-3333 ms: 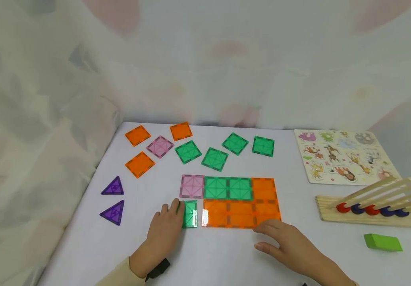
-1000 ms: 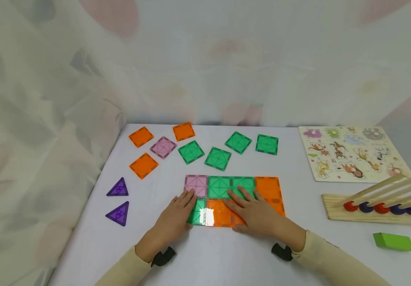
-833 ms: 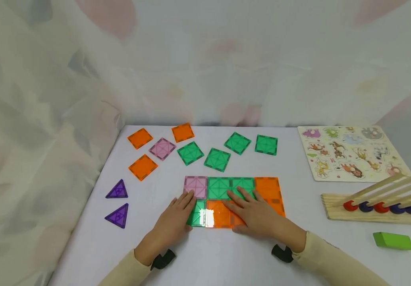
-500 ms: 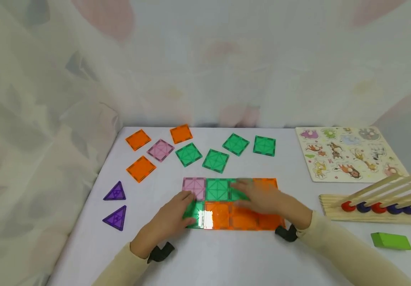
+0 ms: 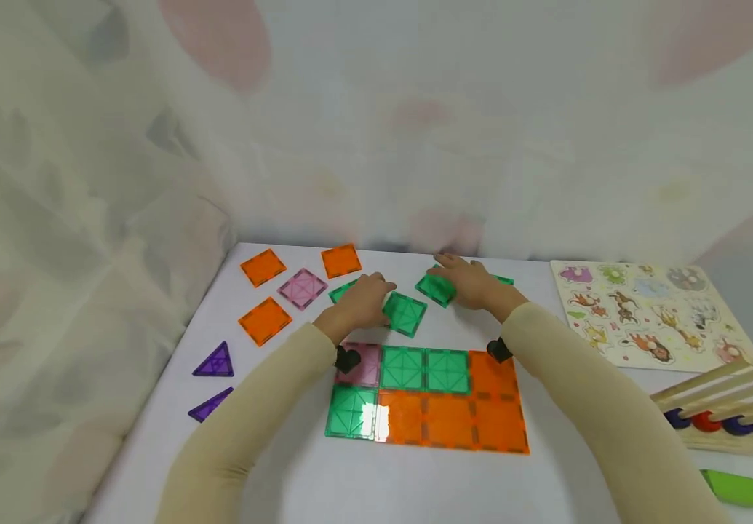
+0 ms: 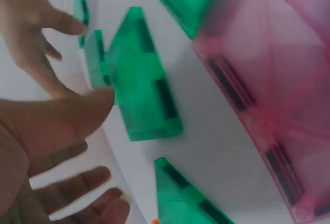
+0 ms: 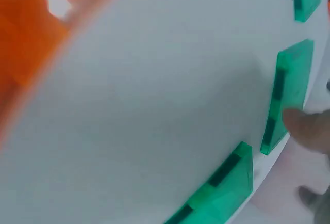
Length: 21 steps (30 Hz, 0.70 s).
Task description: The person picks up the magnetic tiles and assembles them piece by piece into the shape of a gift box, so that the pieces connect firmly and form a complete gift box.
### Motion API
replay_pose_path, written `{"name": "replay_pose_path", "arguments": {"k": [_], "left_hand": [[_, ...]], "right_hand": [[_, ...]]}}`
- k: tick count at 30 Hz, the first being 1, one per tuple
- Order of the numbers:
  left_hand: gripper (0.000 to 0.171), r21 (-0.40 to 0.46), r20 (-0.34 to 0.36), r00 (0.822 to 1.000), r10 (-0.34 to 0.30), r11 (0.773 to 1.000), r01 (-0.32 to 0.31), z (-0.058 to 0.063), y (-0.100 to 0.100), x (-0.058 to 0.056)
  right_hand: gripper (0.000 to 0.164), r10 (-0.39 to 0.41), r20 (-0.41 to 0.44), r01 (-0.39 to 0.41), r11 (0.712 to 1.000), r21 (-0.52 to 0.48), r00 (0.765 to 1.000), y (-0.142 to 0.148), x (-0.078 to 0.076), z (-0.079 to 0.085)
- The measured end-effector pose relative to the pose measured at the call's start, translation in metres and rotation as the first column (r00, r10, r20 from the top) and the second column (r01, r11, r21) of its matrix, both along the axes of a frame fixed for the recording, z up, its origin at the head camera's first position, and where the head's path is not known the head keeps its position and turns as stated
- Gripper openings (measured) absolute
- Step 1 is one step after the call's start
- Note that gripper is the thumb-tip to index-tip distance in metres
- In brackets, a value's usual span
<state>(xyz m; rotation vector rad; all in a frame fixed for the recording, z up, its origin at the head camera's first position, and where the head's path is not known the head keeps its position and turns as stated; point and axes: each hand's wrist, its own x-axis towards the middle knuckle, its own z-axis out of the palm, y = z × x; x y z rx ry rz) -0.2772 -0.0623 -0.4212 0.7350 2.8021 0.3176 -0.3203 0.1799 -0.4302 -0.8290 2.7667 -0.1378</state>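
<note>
A block of joined magnetic tiles lies mid-table, with a pink tile [image 5: 361,366], green tiles and orange tiles [image 5: 449,421] in two rows. Beyond it my left hand [image 5: 364,302] hovers between two loose green square tiles, its thumb and fingers spread beside the nearer green tile [image 5: 405,314]. Part of the other green tile [image 5: 342,290] is hidden by that hand. Farther right, my right hand [image 5: 471,282] reaches over another green tile [image 5: 435,290], fingers loosely extended; in the right wrist view its thumb [image 7: 307,126] overlaps a tile. A last green tile [image 5: 504,280] peeks out behind that hand.
Loose orange tiles [image 5: 265,321] and a pink tile [image 5: 303,289] lie at the back left, with purple triangle tiles [image 5: 215,360] in front. To the right are an animal puzzle board [image 5: 651,313], a wooden peg rack [image 5: 710,439] and a green block [image 5: 736,488].
Earlier the left hand slid a green tile against the block, and both hands lay flat on it. Since then both have lifted off and moved forward to the loose green tiles.
</note>
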Motion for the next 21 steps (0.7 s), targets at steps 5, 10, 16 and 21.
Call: {"name": "replay_pose_path", "arguments": {"k": [5, 10, 16, 21], "left_hand": [[0.061, 0.083, 0.055, 0.990, 0.128, 0.988, -0.133, -0.006, -0.023, 0.016], [0.059, 0.121, 0.106, 0.971, 0.214, 0.967, -0.226, -0.013, -0.048, 0.030], [0.059, 0.146, 0.125, 0.970, 0.210, 0.963, -0.227, -0.012, -0.056, 0.029], [0.059, 0.109, 0.140, 0.972, 0.189, 0.973, -0.205, -0.011, -0.062, 0.024]], "right_hand": [[0.070, 0.113, 0.046, -0.117, 0.990, 0.084, 0.992, -0.002, -0.015, -0.003], [0.067, 0.039, 0.096, -0.045, 0.998, 0.052, 0.995, 0.003, -0.018, 0.000], [0.071, 0.099, 0.060, -0.103, 0.992, 0.078, 0.993, 0.011, -0.011, -0.001], [0.072, 0.180, -0.013, -0.177, 0.977, 0.121, 0.984, 0.009, 0.001, -0.001]]}}
